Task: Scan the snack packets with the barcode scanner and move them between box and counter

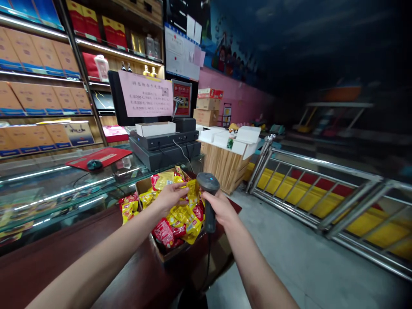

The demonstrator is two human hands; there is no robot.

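In my right hand (220, 205) is a dark barcode scanner (210, 214), held upright by its handle, with a small blue light on top of its head. My left hand (174, 196) pinches a yellow snack packet (192, 189) right in front of the scanner head. Below both hands stands an open cardboard box (164, 256) heaped with yellow and red snack packets (180, 216). A few more packets (129, 207) lie against the box's left side. The scanner's cable hangs down from its handle.
The box stands on a dark red counter (128, 262). Behind it are a glass display case (80, 195), a mouse (94, 165) on a red mat, and a dark cash register (164, 146) with a monitor above. A metal railing (309, 184) runs along the right.
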